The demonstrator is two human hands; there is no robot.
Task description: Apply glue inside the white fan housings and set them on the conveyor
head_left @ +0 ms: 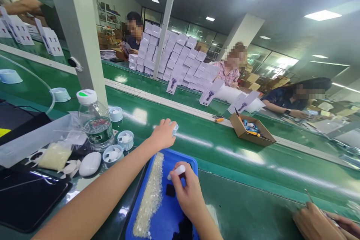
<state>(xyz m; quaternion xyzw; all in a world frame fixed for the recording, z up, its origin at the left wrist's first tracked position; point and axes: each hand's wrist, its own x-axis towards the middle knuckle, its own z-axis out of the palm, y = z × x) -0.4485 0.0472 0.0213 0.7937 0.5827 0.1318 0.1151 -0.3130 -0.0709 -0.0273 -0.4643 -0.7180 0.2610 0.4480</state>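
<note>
My left hand [162,135] reaches out over the green conveyor belt, its fingers closed around a light blue round part [175,129] that is mostly hidden. Held in my right hand [188,192] is a white, pen-like tool [177,172], above a blue tray [170,217]. Small pale translucent pieces [149,198] are heaped along the tray's left side. A black square piece [170,190] lies near its middle, and dark pieces [184,228] sit at the bottom. Light blue fan housings with white blades [113,154] stand left of my left hand.
A clear bottle [97,127], a white rounded case [90,164] and a bag of pale pieces [55,156] crowd the left. An open cardboard box [251,129] and white printed boxes [211,93] stand across the belt. A co-worker's hands [316,221] work at lower right.
</note>
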